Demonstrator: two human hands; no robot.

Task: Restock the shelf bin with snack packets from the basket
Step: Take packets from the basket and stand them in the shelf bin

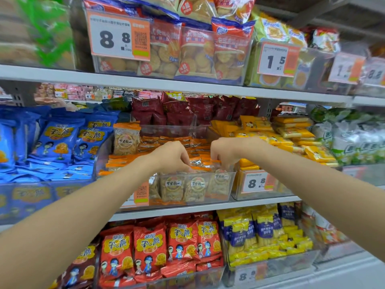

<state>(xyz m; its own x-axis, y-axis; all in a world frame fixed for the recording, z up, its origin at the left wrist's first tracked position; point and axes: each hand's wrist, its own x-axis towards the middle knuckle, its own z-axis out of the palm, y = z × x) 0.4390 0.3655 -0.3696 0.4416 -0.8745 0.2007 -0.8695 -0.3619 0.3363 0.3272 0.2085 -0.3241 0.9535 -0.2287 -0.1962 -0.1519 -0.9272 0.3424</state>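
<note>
At 12 o'clock your left hand [173, 157] and right hand [227, 152] pinch snack packets [193, 187], fingers [186, 160] curled, in front row of shelf bin [230, 184]; rear looks part-stocked, more needed.

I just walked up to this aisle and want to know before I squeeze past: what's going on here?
A person is working at the clear bin on the middle shelf, with both arms stretched in. The left hand and right hand curl down onto the tops of the orange-topped packets standing in the front row, apparently pinching them into line. More of them lie flat behind. No basket is in view.
</note>
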